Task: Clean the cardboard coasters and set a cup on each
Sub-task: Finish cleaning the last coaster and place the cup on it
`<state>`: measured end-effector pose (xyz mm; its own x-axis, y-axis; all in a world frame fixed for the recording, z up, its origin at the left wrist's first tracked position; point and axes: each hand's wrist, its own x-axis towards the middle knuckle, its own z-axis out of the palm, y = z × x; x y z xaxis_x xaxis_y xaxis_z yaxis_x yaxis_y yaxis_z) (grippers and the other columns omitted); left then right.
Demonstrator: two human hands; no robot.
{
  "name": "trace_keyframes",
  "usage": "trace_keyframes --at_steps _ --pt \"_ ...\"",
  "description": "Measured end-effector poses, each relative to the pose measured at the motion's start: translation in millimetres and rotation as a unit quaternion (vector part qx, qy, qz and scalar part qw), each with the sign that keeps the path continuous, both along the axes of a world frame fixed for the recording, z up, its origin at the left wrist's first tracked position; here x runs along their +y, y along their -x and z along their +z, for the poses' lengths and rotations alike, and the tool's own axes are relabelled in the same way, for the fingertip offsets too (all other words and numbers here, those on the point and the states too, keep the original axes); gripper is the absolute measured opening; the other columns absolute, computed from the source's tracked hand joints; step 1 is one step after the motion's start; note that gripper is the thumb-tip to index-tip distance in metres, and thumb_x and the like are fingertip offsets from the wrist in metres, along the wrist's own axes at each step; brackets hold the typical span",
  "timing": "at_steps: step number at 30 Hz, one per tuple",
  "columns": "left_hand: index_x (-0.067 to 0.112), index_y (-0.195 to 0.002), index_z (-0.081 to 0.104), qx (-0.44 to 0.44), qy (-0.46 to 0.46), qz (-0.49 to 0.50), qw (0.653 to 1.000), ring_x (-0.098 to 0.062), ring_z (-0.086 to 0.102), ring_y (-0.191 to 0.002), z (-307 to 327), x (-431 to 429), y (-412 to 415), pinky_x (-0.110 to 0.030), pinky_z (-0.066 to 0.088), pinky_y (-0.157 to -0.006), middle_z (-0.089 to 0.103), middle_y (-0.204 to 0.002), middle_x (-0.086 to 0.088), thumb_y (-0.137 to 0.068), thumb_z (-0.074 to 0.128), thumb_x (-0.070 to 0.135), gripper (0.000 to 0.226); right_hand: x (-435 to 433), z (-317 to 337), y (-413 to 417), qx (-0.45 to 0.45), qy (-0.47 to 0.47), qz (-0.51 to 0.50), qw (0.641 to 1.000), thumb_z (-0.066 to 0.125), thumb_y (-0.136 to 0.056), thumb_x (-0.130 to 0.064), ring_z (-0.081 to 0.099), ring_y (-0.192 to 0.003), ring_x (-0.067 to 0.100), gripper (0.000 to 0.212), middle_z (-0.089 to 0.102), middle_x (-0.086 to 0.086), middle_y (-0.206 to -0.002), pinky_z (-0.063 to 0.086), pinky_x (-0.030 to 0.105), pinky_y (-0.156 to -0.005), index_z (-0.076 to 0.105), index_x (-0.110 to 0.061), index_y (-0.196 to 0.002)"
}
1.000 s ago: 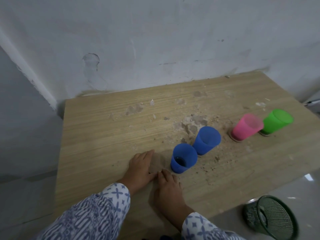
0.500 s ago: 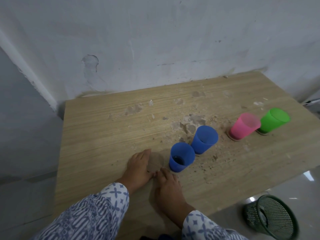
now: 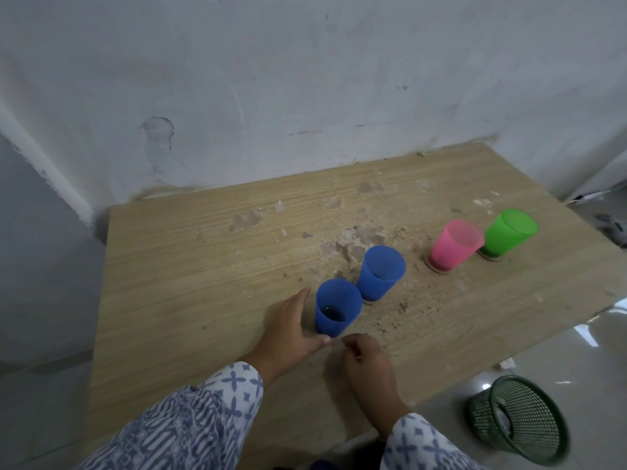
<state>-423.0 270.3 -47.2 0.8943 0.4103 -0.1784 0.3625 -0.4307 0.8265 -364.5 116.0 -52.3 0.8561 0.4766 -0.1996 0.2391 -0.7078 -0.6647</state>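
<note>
Two blue cups stand mid-table: the near blue cup (image 3: 337,307) has dark liquid in its bottom, and the far blue cup (image 3: 381,273) is just behind it. A pink cup (image 3: 456,244) rests on a cardboard coaster (image 3: 437,270), and a green cup (image 3: 509,232) on another coaster (image 3: 490,258). My left hand (image 3: 288,329) lies flat on the table against the near blue cup's left side, fingers straight, thumb in front of its base. It hides the loose coaster. My right hand (image 3: 366,364) rests just in front of that cup with its fingers curled.
The wooden table (image 3: 169,266) is littered with crumbs and peeled patches (image 3: 356,239) behind and right of the blue cups. A wall runs along the table's far edge. A green mesh bin (image 3: 519,422) stands on the floor at the lower right.
My left hand slid right over the loose coaster and now touches the near blue cup. My right hand's fingers curled in. The cups stayed put.
</note>
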Motion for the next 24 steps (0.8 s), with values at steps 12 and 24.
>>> trace_keyframes --at_steps 12,24 --pt "0.035 -0.128 0.04 -0.038 0.084 0.043 0.995 0.004 0.049 -0.109 -15 -16 -19 -0.004 0.04 -0.082 0.054 -0.118 0.016 -0.074 0.078 0.018 0.069 21 -7 -26 0.031 -0.036 -0.023 0.999 0.058 -0.076 -0.016 0.059 -0.085 0.014 0.038 0.062 0.0 -0.098 0.051 0.03 -0.07 0.054 -0.021 -0.114" --pt "0.034 -0.127 0.044 -0.091 0.102 0.096 0.986 0.014 0.052 -0.11 -7 1 0 -0.005 0.041 -0.086 0.057 -0.118 0.019 -0.075 0.077 0.01 0.065 47 -3 -21 0.006 -0.07 0.045 0.997 0.059 -0.081 -0.011 0.055 -0.091 0.009 0.037 0.062 -0.001 -0.106 0.034 0.006 -0.065 0.055 -0.017 -0.118"
